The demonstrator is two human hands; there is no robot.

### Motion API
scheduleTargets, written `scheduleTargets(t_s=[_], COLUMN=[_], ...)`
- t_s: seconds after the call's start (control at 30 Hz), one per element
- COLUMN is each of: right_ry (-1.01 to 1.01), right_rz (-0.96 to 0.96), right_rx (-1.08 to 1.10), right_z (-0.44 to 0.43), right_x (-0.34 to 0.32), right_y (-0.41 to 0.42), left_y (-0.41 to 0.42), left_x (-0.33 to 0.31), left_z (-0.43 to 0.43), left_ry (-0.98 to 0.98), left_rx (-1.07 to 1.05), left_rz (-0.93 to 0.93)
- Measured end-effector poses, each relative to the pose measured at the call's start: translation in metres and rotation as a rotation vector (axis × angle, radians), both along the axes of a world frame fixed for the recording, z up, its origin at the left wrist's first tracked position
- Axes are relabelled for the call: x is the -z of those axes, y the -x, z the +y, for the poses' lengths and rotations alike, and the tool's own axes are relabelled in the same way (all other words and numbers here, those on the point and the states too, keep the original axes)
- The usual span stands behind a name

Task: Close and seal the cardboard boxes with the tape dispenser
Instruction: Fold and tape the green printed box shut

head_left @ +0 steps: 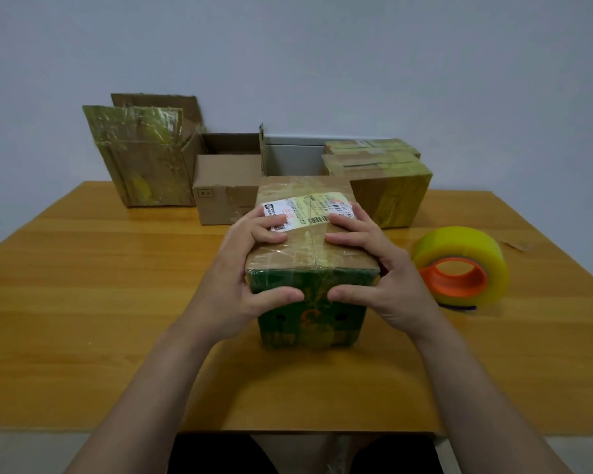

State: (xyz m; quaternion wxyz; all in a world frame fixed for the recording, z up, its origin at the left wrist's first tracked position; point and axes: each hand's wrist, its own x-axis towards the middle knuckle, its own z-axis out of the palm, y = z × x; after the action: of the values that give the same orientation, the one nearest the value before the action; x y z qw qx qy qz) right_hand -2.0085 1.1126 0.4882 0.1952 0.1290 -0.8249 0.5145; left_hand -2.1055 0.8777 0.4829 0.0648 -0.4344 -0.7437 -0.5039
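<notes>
A closed cardboard box (308, 254) with a green front and a shipping label on top stands in the middle of the wooden table (83, 302). Clear tape runs along its top seam. My left hand (250, 268) grips its left near corner, fingers on the lid and thumb on the green front. My right hand (374, 268) grips the right near corner the same way. The tape dispenser (461, 268), a yellowish roll on an orange core, lies on the table to the right of the box, apart from both hands.
At the back left stand a tall open box (148, 165) with raised flaps and a smaller open brown box (223, 186). Two taped boxes (384, 179) sit at the back right. A scrap of tape (517, 244) lies at the far right. A wall stands behind.
</notes>
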Motion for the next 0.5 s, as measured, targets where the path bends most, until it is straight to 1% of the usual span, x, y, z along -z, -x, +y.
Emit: scheduleTargets(t_s=[0.1,0.17,0.2,0.23,0.27,0.33,0.37,0.43,0.5], right_ry=[-0.044,-0.015,0.011,0.041,0.073,0.128,0.149,0.209,0.318], right_rz=[-0.031,0.014,0.066,0.124,0.175,0.243,0.268,0.293,0.253], right_rx=[-0.012,0.078,0.159,0.238,0.296,0.345,0.359,0.386,0.378], right_z=[0.004,-0.005,-0.012,-0.02,-0.028,-0.037,-0.038,-0.039,-0.043], right_x=[-0.003,-0.003,-0.001,0.002,0.007,0.014,0.017,0.021,0.024], right_y=[-0.006,-0.004,-0.001,0.002,0.006,0.012,0.014,0.017,0.017], left_y=[-0.003,-0.012,-0.018,-0.026,-0.031,-0.037,-0.035,-0.032,-0.033], left_x=[-0.012,-0.024,-0.027,-0.027,-0.024,-0.013,-0.006,0.001,0.005], left_z=[-0.01,-0.006,0.002,0.012,0.023,0.041,0.045,0.048,0.048], left_ry=[0.163,0.216,0.176,0.076,-0.064,-0.34,-0.429,-0.501,-0.511], left_rx=[-0.037,-0.118,-0.157,-0.189,-0.221,-0.293,-0.327,-0.365,-0.382], left_rz=[0.043,0.078,0.071,0.043,0.001,-0.074,-0.1,-0.139,-0.165])
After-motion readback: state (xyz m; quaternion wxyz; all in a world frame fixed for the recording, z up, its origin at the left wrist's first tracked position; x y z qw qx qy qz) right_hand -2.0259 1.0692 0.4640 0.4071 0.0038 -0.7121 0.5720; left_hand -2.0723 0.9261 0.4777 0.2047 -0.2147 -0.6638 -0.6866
